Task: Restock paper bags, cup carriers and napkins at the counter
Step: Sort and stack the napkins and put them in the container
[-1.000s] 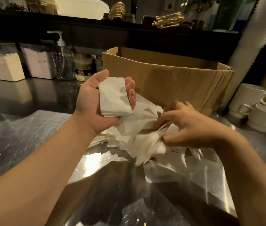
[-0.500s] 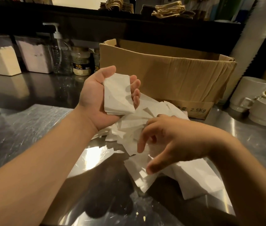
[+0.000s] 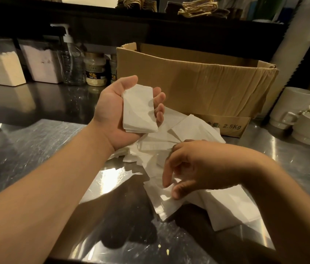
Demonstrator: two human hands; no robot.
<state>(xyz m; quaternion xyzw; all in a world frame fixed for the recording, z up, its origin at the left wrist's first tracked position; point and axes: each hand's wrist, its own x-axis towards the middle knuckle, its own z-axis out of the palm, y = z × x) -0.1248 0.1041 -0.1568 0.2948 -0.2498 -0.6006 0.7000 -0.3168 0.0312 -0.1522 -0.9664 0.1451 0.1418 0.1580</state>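
Note:
My left hand [image 3: 116, 115] is palm up above the steel counter [image 3: 26, 149] and holds a small neat stack of folded white napkins [image 3: 139, 111], fingers curled round its far edge. Below it a loose pile of white napkins [image 3: 184, 130] lies spread on the counter. My right hand [image 3: 198, 168] reaches down over the near part of the pile, its forefinger and thumb pinching the corner of a loose napkin [image 3: 166, 201].
An open brown cardboard box [image 3: 198, 84] stands just behind the pile. White mugs [image 3: 300, 115] are stacked at the right. At the back left are a pump bottle [image 3: 72, 60], jars [image 3: 95, 69] and two tubs [image 3: 2, 69]. Paper bags with twine handles [image 3: 198, 7] lie on the dark upper shelf.
My right hand has let go of the bunched napkins at the pile's middle and moved nearer, down to a napkin at the front edge. The left hand has kept its stack still.

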